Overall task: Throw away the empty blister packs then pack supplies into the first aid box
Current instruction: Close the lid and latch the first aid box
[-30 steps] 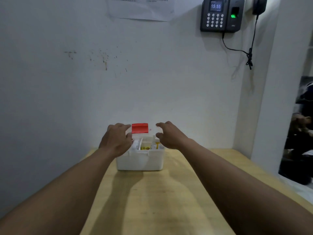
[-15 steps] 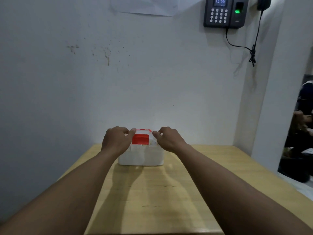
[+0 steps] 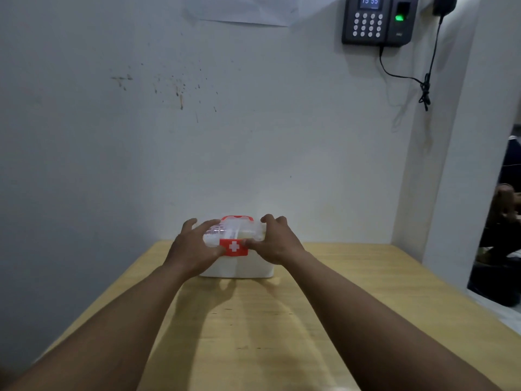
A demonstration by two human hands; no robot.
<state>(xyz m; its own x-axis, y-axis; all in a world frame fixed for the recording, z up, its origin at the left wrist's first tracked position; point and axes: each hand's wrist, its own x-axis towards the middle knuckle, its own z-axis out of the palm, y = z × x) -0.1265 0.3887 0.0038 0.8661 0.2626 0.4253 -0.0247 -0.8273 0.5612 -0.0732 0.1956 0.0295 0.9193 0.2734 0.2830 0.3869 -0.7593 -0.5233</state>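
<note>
A white first aid box (image 3: 239,268) stands at the far end of the wooden table, close to the wall. Its clear lid (image 3: 239,232) lies down flat on the box, with a red latch (image 3: 233,247) bearing a white cross folded over the front and a red handle on top. My left hand (image 3: 194,246) presses on the lid's left side, thumb at the latch. On the lid's right side rests my right hand (image 3: 275,242), its thumb beside the latch. The supplies inside show only dimly through the lid. No blister packs are in view.
The wooden table (image 3: 253,334) runs from me to the white wall. A black keypad clock (image 3: 376,19) hangs high on the wall at the right, with a cable below it. Through an opening at the right edge a dark bag (image 3: 499,280) and a person's hand show.
The lid, upright and open a second ago, has swung down onto the box. The red latch now lies folded over the front. Both hands followed the lid down.
</note>
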